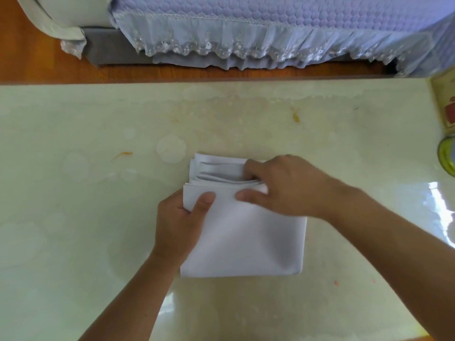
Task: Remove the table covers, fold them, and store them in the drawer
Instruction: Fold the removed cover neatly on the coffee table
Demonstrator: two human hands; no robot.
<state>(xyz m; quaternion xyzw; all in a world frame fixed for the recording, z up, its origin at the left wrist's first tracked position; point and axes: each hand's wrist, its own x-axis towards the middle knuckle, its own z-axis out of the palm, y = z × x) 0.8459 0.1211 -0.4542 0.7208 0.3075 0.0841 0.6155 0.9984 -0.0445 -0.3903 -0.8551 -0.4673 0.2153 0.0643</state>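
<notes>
Both my hands grip the folded white fabric table cover [246,237]: left hand [181,225] pinching its left edge, right hand [283,188] its far layers.

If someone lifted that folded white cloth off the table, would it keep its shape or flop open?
Probably flop: the folded white cloth is thin, its far-edge layers already fanning apart. It looks light. The left hand and right hand both grip it, which likely keeps the stack together.

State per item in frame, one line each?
white cloth: folded, flat on table, layered edges at far end
left hand: grips cloth's left edge, thumb on top
right hand: pinches the far layers
table: glossy, stained
jar: at right edge, mostly out of view
</notes>
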